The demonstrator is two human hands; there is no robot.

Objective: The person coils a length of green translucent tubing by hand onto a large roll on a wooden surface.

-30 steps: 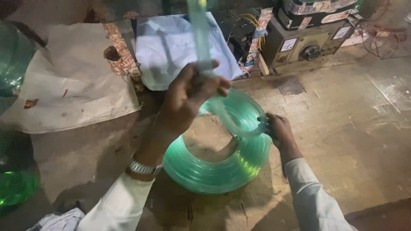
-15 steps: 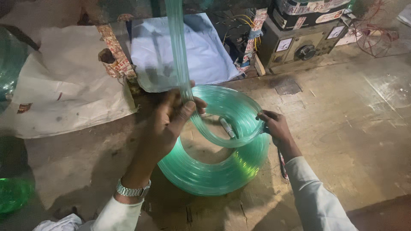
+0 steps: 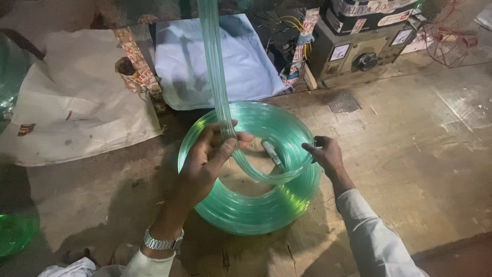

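A coil of clear green plastic tubing (image 3: 256,205) lies flat on the brown worktop (image 3: 410,154). One strand of the tubing (image 3: 212,66) runs straight up out of view from the coil. My left hand (image 3: 210,156) pinches that strand just above the coil's left side, and a metal watch shows on its wrist. My right hand (image 3: 325,154) grips the coil's right edge. A small metal fitting (image 3: 271,152) lies inside the ring between the two hands.
A white sheet (image 3: 77,113) and a pale blue cloth (image 3: 225,61) lie at the back. A grey box with a dial and meter (image 3: 359,51) stands back right beside wiring. More green tubing (image 3: 15,231) shows at the left edge.
My left hand has slid down the upright strand towards the coil, and the coil has settled lower and flatter. My right hand stays on the coil's right edge.
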